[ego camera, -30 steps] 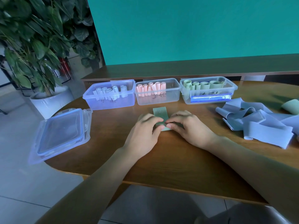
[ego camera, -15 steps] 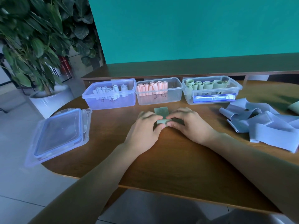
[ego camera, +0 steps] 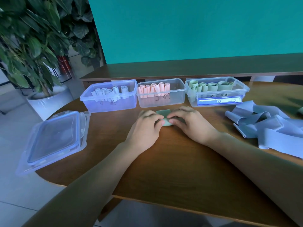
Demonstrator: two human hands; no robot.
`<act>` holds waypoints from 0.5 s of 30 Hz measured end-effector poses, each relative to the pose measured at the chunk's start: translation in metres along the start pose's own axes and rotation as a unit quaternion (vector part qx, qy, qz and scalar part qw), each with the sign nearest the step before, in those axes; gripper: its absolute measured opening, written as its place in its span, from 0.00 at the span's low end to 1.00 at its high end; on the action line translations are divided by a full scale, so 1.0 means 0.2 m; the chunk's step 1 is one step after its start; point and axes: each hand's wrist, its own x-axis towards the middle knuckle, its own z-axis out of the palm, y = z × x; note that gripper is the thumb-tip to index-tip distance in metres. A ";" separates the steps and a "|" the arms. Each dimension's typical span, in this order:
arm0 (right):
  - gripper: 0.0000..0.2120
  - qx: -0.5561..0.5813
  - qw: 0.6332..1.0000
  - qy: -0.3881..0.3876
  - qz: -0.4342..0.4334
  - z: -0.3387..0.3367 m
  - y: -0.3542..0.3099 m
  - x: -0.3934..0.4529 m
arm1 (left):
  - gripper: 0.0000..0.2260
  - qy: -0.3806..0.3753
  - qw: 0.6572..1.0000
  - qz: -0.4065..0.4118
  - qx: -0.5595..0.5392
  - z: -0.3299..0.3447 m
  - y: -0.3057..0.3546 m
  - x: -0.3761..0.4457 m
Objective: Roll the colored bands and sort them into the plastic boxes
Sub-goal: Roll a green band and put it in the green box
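A green band (ego camera: pixel 164 113) lies flat on the wooden table (ego camera: pixel 172 161), its near end wound into a small roll. My left hand (ego camera: pixel 144 126) and my right hand (ego camera: pixel 191 123) pinch that roll from either side with thumbs and fingertips. Behind them stand three open plastic boxes: the left box (ego camera: pixel 109 105) with blue rolls, the middle box (ego camera: pixel 177 99) with pink rolls, the right box (ego camera: pixel 242 90) with green rolls. A heap of loose blue bands (ego camera: pixel 270 128) lies at the right.
A clear lid (ego camera: pixel 54 138) lies at the table's left edge, partly overhanging it. A potted plant (ego camera: pixel 29 46) stands on the floor at the left. A low wooden ledge (ego camera: pixel 196 69) and a teal wall run behind the boxes.
The flat part of the green band beyond my fingers has grown shorter as the roll moved away from me toward the boxes. Both hands moved forward with it.
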 end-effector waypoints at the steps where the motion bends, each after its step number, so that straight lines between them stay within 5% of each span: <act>1: 0.11 0.000 1.000 0.000 0.000 0.01 0.01 0.01 | 0.12 0.010 1.000 0.002 0.000 0.00 0.00 0.00; 15: 0.12 0.001 1.000 0.016 0.012 0.02 0.04 0.09 | 0.12 0.004 1.000 -0.009 0.002 0.01 -0.02 0.08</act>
